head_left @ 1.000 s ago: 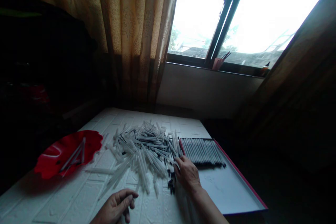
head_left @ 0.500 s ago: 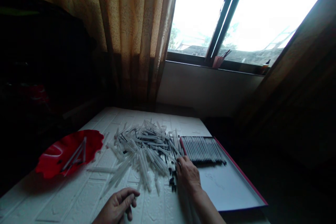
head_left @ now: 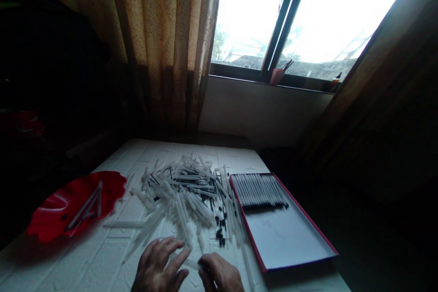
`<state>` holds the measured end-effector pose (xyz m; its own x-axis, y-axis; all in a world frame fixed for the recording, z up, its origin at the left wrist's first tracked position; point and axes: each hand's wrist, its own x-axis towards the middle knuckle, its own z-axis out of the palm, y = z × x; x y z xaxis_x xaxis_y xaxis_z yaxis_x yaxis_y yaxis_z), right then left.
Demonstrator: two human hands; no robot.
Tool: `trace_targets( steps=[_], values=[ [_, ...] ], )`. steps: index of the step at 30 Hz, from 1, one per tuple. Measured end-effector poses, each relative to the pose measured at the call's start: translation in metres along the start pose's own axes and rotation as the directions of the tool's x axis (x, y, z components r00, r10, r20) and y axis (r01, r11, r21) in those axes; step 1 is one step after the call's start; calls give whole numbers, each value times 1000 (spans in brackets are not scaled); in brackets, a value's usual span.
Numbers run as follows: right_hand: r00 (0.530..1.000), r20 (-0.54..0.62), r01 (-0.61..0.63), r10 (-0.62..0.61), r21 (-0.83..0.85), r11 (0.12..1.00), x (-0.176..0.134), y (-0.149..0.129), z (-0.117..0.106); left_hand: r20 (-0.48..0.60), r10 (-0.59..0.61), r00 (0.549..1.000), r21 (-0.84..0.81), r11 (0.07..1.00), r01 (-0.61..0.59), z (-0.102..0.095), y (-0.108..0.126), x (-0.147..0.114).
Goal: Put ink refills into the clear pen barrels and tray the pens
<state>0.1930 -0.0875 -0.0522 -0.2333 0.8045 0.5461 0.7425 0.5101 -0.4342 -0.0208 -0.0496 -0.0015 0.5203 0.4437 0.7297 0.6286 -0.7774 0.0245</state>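
Note:
My right hand point(head_left: 221, 273) is at the front of the table, its thumb and fingertips closed on a clear plastic pen barrel point(head_left: 192, 263). The barrel points left towards my left hand point(head_left: 159, 262), whose fingers are apart; whether they touch it I cannot tell. Beyond both hands spreads a heap of clear pen barrels point(head_left: 183, 216), mixed with thin dark refills point(head_left: 195, 180). Small black caps point(head_left: 219, 233) lie in a loose cluster right of the heap. A shallow red-edged box point(head_left: 290, 242) holds a row of black-tipped pens point(head_left: 262, 190) at its far end.
A red scalloped dish point(head_left: 48, 219) with a few pen barrels point(head_left: 87, 207) stands on the left of the white brick-patterned table point(head_left: 116, 255). Behind are a curtain point(head_left: 164, 45) and a window, with a pink cup point(head_left: 276, 75) on the sill.
My right hand has left the area beside the caps and box and come back near my left hand, with a barrel in its fingers. My left hand has spread its fingers. The view has shifted slightly.

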Motion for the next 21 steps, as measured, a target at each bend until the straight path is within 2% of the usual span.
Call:
trace_targets(
  steps=[3, 6, 8, 9, 11, 12, 17, 21],
  values=[
    [998, 56, -10, 6, 67, 998, 10, -4, -5, 74, 44, 996, 79, 996, -50, 7, -5, 1],
    [987, 151, -72, 50, 142, 987, 29, -2, -22, 44, -6, 999, 43, 999, 4, 20, -8, -10],
    [971, 197, -158, 137, 91, 983, 49, 6, -37, 16, -41, 999, 9, 999, 41, 27, -11, -19],
    [950, 229, -219, 213, 2, 976, 60, 12, -44, 17, -73, 997, -18, 997, 73, 30, -13, -22],
    [853, 310, -330, 419, -301, 895, 85, 29, -54, 42, -161, 986, -82, 983, 164, 33, -16, -27],
    [830, 299, -358, 472, -364, 860, 97, 38, -57, 54, -209, 976, -110, 971, 214, 34, -18, -28],
    [720, 268, -444, 640, -532, 721, 141, 74, -51, 99, -345, 934, -189, 914, 358, 36, -22, -31],
    [653, 303, -450, 694, -582, 677, 161, 84, -38, 121, -385, 915, -217, 889, 403, 38, -22, -32]
  ],
)
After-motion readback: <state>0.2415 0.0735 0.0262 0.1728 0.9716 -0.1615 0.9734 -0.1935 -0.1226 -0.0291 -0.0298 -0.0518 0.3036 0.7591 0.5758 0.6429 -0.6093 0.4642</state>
